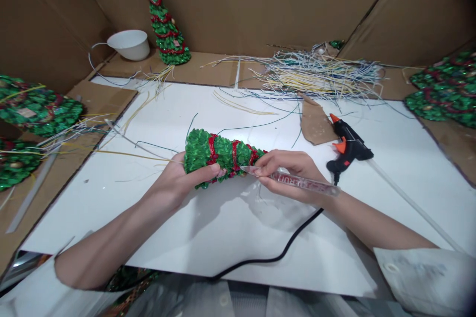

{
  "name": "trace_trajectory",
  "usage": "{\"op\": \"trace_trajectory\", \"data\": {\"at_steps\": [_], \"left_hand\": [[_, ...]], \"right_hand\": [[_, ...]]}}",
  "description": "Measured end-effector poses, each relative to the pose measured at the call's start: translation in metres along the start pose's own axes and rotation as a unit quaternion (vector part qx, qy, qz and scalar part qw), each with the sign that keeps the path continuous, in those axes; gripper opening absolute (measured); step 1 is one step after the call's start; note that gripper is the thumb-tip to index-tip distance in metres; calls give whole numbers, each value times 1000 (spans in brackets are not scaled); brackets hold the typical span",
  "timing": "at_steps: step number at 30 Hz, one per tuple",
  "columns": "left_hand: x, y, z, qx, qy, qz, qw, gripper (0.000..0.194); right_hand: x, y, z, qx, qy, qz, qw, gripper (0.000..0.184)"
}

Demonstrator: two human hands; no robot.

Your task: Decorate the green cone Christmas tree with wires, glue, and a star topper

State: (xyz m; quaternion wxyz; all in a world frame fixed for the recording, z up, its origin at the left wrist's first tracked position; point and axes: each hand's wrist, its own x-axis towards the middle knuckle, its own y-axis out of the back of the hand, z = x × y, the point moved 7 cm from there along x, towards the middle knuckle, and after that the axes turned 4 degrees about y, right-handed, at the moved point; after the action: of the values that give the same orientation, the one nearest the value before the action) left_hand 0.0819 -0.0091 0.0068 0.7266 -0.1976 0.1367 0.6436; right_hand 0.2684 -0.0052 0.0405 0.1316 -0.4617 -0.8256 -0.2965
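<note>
A small green Christmas tree figure [225,151] with red garland bands lies on its side above the white board, its wide base to the left. My left hand [189,173] is closed around the base end, thumb on the near side. Thin wires trail leftward from that base. My right hand [286,173] is closed on a clear, pen-like pointed tool [297,182] with red lettering. The tool's tip touches or nearly touches the tree by a red band. The right fingers also sit against the tree's narrow end, whose tip they hide.
A black and orange glue gun [349,141] lies at right, its cord [275,259] crossing the board. Cut wires [316,77] are heaped behind, near a cardboard scrap [316,121]. Other trees [167,29] and a white cup [130,45] stand around the edges.
</note>
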Motion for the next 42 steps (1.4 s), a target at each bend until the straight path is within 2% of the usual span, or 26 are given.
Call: {"op": "trace_trajectory", "data": {"at_steps": [8, 14, 17, 20, 23, 26, 31, 42], "left_hand": [[-2, 1, 0, 1, 0, -11, 1000, 21], [-1, 1, -2, 6, 3, -3, 1000, 25], [-1, 1, -1, 4, -2, -5, 1000, 25], [-1, 1, -1, -3, 0, -8, 1000, 25], [-1, 1, -1, -8, -2, -10, 1000, 25], [-1, 0, 0, -1, -6, -13, 1000, 21], [1, 2, -3, -2, -4, -11, 1000, 20], [-2, 2, -1, 5, 1, -2, 1000, 23]], "right_hand": [[-4, 4, 14, 108, -95, 65, 987, 7], [-3, 3, 13, 170, -108, 47, 978, 10], [-2, 7, 8, 120, -83, 39, 989, 9], [0, 9, 0, 26, -23, 35, 999, 8], [0, 6, -9, -55, 44, 22, 997, 11], [-1, 2, -15, -116, 84, 18, 990, 11], [-3, -3, -20, -185, 110, 16, 976, 12], [-5, -8, -26, -230, 151, -3, 962, 12]]}}
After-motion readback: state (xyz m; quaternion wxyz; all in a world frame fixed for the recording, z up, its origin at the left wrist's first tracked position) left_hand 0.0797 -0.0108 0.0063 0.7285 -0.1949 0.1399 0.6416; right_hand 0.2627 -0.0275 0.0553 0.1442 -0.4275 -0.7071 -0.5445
